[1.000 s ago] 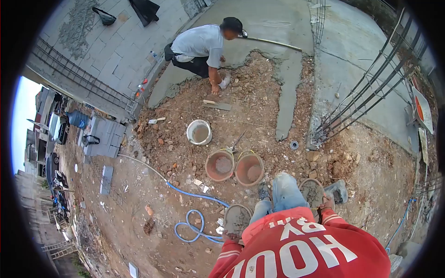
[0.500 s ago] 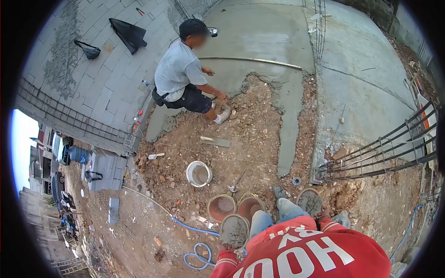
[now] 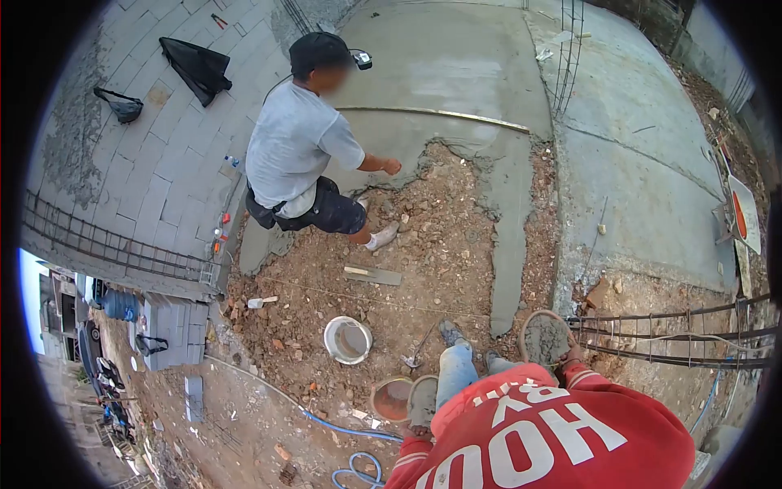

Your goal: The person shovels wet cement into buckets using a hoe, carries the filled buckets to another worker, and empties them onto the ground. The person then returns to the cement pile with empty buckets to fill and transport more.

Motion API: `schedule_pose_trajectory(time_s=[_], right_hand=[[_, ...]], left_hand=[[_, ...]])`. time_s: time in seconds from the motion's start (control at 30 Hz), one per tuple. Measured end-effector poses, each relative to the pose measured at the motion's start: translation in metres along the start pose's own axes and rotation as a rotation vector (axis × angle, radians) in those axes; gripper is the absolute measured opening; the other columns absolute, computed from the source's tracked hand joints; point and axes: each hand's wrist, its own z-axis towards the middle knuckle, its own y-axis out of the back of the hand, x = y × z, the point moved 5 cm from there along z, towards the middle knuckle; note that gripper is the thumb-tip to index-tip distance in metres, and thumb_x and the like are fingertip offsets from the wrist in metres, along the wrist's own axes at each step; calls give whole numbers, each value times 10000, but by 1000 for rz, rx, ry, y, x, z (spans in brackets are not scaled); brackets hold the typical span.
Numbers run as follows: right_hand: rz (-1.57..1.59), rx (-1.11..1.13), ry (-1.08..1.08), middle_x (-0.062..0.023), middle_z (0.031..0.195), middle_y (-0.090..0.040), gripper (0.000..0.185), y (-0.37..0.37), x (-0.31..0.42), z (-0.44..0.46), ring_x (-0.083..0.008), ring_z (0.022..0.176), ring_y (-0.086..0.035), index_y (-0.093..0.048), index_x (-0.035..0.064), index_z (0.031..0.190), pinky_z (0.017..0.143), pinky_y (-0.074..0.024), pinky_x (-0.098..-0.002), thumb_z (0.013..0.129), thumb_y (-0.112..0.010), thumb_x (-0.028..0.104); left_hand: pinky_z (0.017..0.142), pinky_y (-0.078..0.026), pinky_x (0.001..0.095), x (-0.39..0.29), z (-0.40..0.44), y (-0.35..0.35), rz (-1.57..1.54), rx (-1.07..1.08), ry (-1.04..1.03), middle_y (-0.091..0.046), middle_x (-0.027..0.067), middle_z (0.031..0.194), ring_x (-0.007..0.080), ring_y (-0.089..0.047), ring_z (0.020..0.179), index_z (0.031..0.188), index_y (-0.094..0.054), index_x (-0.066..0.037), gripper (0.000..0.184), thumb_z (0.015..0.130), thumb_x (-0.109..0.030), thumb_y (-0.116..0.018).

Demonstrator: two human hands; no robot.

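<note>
My left hand (image 3: 419,429) is closed on the near edge of a bucket of wet concrete (image 3: 422,401), low beside my left leg. Out to the right, my right hand (image 3: 573,356) grips a second bucket of wet concrete (image 3: 545,340), held by my right leg near the steel bars. Both buckets look filled with grey mix; their exact grip points are partly hidden. Just left of the left bucket, a reddish-brown bucket (image 3: 393,399) stands on the dirt. Farther ahead sits a white bucket (image 3: 349,341) with greyish contents.
A co-worker (image 3: 301,155) leans over rubble beside wet concrete (image 3: 456,77), where a long straightedge (image 3: 432,114) lies. A flat trowel (image 3: 373,275) and a small white-handled tool (image 3: 262,302) rest on the dirt. Rebar (image 3: 668,332) juts in at right; a blue hose (image 3: 350,428) lies at left.
I have stepped forward, and both concrete buckets have moved with my hands. The left bucket now hides one reddish bucket's former spot. The co-worker has straightened somewhat and drawn one hand up from the ground.
</note>
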Motion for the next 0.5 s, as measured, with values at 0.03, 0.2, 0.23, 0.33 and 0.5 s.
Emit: schedule_pose_trajectory(time_s=[0.03, 0.2, 0.23, 0.33, 0.5], right_hand=[[-40, 12, 0, -26, 501, -322, 268, -24, 18, -24, -188, 350, -335, -545, 134, 995, 308, -332, -389, 867, -500, 366], [52, 1, -71, -28, 541, -304, 292, -58, 42, -20, -180, 378, -303, -482, 124, 888, 384, -334, -386, 810, -507, 404], [46, 40, -48, -34, 630, -321, 388, -66, 49, -14, -177, 389, -298, -411, 78, 918, 403, -353, -404, 793, -492, 436], [166, 60, -205, -28, 594, -288, 410, -101, 63, -19, -171, 390, -293, -414, 73, 939, 413, -300, -371, 790, -495, 446], [123, 8, -201, -1, 525, -257, 385, -130, 77, 41, -165, 377, -294, -370, 90, 804, 413, -289, -359, 780, -521, 443]], left_hand=[[448, -209, 325, 0, 3, -14, -7, -2, 14, -190, -25, 421, 156, -188, 359, 515, -181, -202, 464, 759, -311, -559], [450, -211, 324, -13, 1, -49, -33, -59, 56, -194, -24, 426, 156, -193, 363, 522, -191, -200, 456, 758, -309, -566], [450, -212, 325, -18, 8, -61, -52, -44, 52, -196, -23, 429, 156, -197, 365, 526, -197, -200, 451, 757, -308, -569], [452, -215, 328, -32, 33, -103, -120, 4, 37, -201, -19, 436, 156, -206, 370, 538, -213, -199, 438, 756, -306, -578], [462, -236, 339, -57, 57, -190, -119, -71, -39, -204, -4, 445, 166, -230, 378, 549, -239, -187, 423, 764, -319, -578]])
